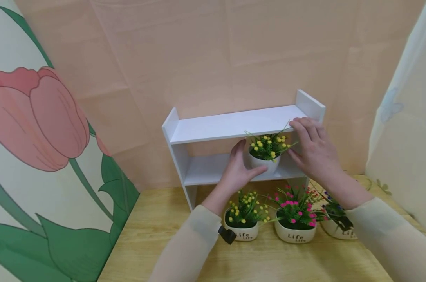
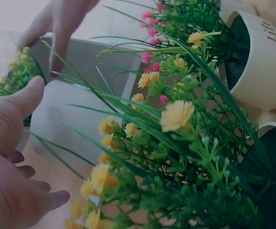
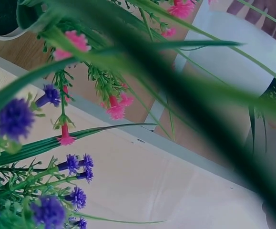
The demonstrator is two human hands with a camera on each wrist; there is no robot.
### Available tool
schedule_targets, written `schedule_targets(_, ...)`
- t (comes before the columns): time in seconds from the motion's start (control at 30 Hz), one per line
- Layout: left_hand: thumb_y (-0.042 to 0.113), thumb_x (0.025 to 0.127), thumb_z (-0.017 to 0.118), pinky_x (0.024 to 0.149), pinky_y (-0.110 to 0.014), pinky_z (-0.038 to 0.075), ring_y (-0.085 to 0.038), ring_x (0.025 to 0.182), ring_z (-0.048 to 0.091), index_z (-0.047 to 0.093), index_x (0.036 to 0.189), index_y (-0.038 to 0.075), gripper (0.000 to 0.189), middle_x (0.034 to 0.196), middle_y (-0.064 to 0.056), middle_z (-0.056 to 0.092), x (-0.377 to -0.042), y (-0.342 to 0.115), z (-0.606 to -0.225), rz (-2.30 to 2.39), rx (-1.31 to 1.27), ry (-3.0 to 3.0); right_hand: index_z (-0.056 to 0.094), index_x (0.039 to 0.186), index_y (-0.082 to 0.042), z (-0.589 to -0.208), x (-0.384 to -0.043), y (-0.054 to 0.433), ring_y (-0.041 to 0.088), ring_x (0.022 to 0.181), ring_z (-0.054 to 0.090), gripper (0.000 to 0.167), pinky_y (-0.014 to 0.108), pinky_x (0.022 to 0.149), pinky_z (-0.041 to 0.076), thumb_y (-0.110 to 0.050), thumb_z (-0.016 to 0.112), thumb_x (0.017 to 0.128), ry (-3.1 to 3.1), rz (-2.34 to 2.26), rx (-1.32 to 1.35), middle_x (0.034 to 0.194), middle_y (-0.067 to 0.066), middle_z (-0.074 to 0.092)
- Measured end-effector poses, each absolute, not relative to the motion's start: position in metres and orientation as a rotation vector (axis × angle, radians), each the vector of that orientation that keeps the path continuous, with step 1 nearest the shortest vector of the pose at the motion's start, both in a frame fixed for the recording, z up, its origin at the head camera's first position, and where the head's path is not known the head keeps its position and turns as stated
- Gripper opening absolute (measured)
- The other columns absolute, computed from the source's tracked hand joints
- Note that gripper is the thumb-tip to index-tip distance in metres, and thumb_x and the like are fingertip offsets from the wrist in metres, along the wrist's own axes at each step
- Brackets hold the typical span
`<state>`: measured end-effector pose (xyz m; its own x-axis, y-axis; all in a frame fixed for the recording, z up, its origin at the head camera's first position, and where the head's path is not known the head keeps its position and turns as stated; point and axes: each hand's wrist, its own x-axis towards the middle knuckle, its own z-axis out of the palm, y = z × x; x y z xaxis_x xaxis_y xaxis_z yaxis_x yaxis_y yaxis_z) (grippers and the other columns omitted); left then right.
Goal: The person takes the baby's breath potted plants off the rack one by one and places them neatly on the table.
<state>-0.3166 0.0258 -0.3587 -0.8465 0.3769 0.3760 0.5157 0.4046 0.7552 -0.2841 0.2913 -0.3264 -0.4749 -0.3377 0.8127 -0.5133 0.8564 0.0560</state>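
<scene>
A white pot (image 1: 259, 165) with yellow flowers (image 1: 269, 147) stands on the lower board of a white two-tier shelf (image 1: 213, 127). My left hand (image 1: 235, 170) is at the pot's left side, thumb stretched across its front and fingers spread. In the left wrist view the same pot (image 2: 73, 121) shows beside my left hand (image 2: 9, 143), its fingers not wrapped round it. To the right of the flowers is my right hand (image 1: 315, 150), its fingertips by the upper board's front edge and its thumb beside the plant. Whether either hand touches the pot is unclear.
On the wooden table (image 1: 149, 227), in front of the shelf, stand a pot of yellow flowers (image 1: 246, 231), a pot of pink flowers (image 1: 295, 233) and a pot of purple flowers (image 1: 334, 229). Long leaves and purple flowers (image 3: 47, 210) crowd the right wrist view.
</scene>
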Motion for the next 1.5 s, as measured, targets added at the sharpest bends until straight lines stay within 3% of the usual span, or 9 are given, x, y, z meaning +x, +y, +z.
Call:
schedule_targets(0.67, 0.035, 0.096, 0.090, 0.130, -0.045, 0.031, -0.025, 0.164, 0.027, 0.013, 0.177, 0.016, 0.113, 0.179, -0.013, 0.023, -0.328, 0.040, -0.366, -1.424, -0.915, -2.485, 0.041, 0.158, 0.001, -0.326, -0.285, 0.292, 0.051, 0.143, 0.035, 0.095, 0.049, 0.131, 0.023, -0.003, 0.092, 0.078, -2.115, 0.222, 0.615, 0.155, 0.028, 0.043)
schedule_targets(1.0, 0.033, 0.094, 0.092, 0.124, -0.039, 0.040, -0.019, 0.151, 0.046, 0.026, 0.174, 0.017, 0.105, 0.169, -0.008, 0.042, -0.332, 0.046, -0.368, -1.462, -0.928, -2.444, 0.041, 0.158, 0.001, -0.328, -0.285, 0.293, 0.051, 0.144, 0.036, 0.096, 0.049, 0.131, 0.025, -0.004, 0.093, 0.078, -2.108, 0.219, 0.613, 0.157, 0.027, 0.043)
schedule_targets(1.23, 0.037, 0.095, 0.091, 0.129, -0.039, 0.033, -0.019, 0.159, 0.036, 0.021, 0.176, 0.019, 0.109, 0.176, -0.006, 0.033, -0.332, 0.048, -0.369, -1.491, -0.883, -2.462, 0.042, 0.158, 0.002, -0.328, -0.285, 0.293, 0.051, 0.144, 0.036, 0.095, 0.049, 0.131, 0.025, -0.002, 0.093, 0.078, -2.107, 0.234, 0.617, 0.156, 0.027, 0.043)
schedule_targets(1.5, 0.044, 0.094, 0.090, 0.126, -0.044, 0.038, -0.022, 0.157, 0.039, 0.024, 0.176, 0.017, 0.108, 0.174, -0.008, 0.035, -0.331, 0.049, -0.370, -1.467, -0.799, -2.508, 0.043, 0.157, 0.003, -0.329, -0.287, 0.293, 0.051, 0.143, 0.037, 0.095, 0.048, 0.132, 0.023, -0.003, 0.092, 0.077, -2.080, 0.225, 0.632, 0.153, 0.028, 0.045)
